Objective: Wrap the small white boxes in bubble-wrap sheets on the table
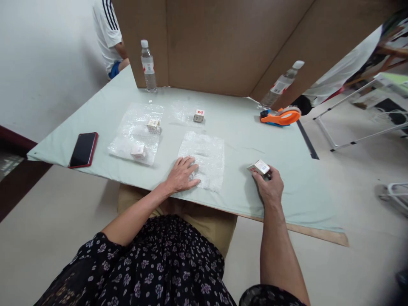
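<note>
My left hand [182,174] lies flat with its fingers spread on the left edge of a sheet of bubble wrap [208,159]. To the right, my right hand [270,185] grips a small white carton [261,167] between thumb and fingers, just over the table. Left of the bubble wrap sheet is a larger piece of bubble wrap [127,123], with a small box [153,124] on or in it and another small box [138,151] near its lower edge. A further small box [199,115] stands beyond the sheet, beside some clear plastic wrap [180,111].
An orange tape dispenser [283,117] sits at the right back. Water bottles stand left [148,68] and right [280,87] before a tall cardboard screen [207,46]. A phone [83,149] lies near the left front edge. Behind the screen is another person [108,29].
</note>
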The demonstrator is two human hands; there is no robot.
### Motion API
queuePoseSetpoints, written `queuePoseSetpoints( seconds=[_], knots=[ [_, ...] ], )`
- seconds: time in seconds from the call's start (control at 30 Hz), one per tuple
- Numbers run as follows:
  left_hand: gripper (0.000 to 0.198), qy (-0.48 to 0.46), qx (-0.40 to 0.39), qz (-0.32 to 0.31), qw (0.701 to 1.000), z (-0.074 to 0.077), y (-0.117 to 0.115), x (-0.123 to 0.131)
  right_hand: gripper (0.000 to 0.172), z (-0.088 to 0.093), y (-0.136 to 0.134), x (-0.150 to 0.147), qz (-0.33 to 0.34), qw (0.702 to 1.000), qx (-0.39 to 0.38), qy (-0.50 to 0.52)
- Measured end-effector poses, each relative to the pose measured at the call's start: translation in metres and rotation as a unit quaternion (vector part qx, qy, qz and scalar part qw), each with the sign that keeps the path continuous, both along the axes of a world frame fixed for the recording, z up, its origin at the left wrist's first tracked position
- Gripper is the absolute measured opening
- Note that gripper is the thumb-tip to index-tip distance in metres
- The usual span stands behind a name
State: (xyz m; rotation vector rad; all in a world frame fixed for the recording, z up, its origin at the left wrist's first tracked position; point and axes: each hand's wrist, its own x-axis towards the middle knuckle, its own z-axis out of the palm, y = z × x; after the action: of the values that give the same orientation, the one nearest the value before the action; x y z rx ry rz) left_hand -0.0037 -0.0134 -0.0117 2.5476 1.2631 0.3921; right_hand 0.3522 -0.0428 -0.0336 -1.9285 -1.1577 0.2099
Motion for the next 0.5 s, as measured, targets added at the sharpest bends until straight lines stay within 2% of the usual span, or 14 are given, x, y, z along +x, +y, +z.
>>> queuePoseSetpoints(
  seconds=[0.17,0.33,0.43,0.5],
  knots=[
    [0.055,-0.059,0.018,0.013,0.998,-0.002,0.0,-0.003,0.058,0.002,-0.001,0.0,0.007,1.0,0.016,-0.004],
    [0.036,-0.123,0.031,0.05,0.991,-0.001,-0.001,-0.007,0.059,0.001,0.001,0.002,0.0,0.999,0.025,0.03],
    [0.029,-0.111,0.022,0.044,0.993,-0.001,-0.002,-0.007,0.063,0.012,-0.001,-0.009,-0.022,0.995,0.059,0.077],
    [0.028,-0.1,0.018,0.039,0.994,-0.001,-0.002,-0.006,0.063,0.027,-0.002,-0.029,-0.001,0.993,0.088,0.081]
  ],
)
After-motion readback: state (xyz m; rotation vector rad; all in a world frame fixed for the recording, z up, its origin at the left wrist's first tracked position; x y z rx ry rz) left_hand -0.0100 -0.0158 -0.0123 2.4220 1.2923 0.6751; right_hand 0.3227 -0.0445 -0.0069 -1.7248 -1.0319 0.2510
